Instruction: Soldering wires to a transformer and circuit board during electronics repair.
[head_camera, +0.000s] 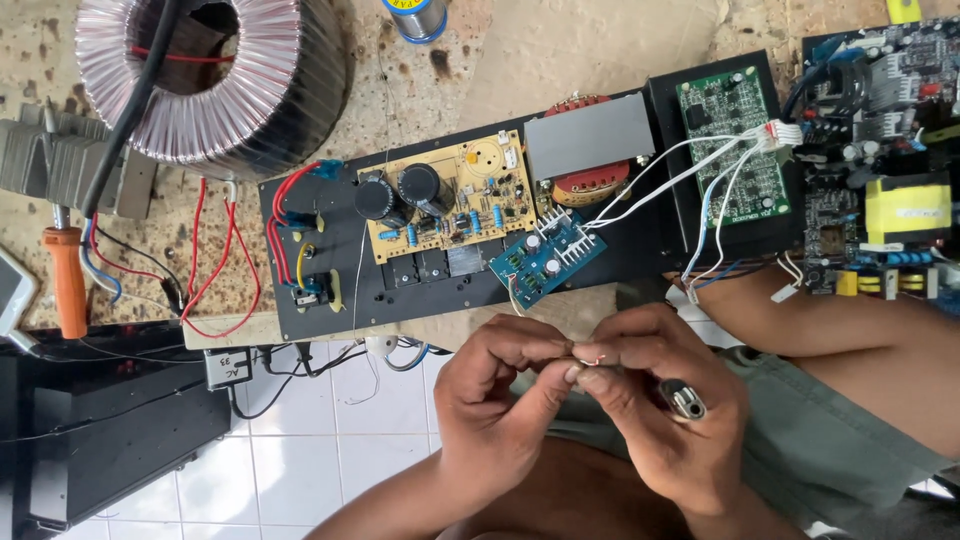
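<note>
Here, going left to right, an orange-handled soldering iron (68, 282) lies at nine o'clock on the bench (560, 50), with a big toroidal transformer (205, 75) at eleven o'clock. Loose red wires (225, 265) trail from it to a black chassis plate (335, 290) at the middle. On that plate sit a yellow circuit board (455, 195) with two black capacitors, and at its four o'clock a small blue circuit board (545, 258). At six o'clock the left hand (495, 410) is curled, thumb and forefinger pinching a thin wire end (590, 357); it looks like bared copper strand, though it is too fine to be sure. The right hand (665, 405) meets it fingertip to fingertip, pinching the same wire, and also grips a lighter (683, 398) with a metal top against its palm. White wires (690, 170) run at one o'clock to a green circuit board (732, 140). At three o'clock stands a crowded power board (880, 150) with a yellow-taped transformer.
</note>
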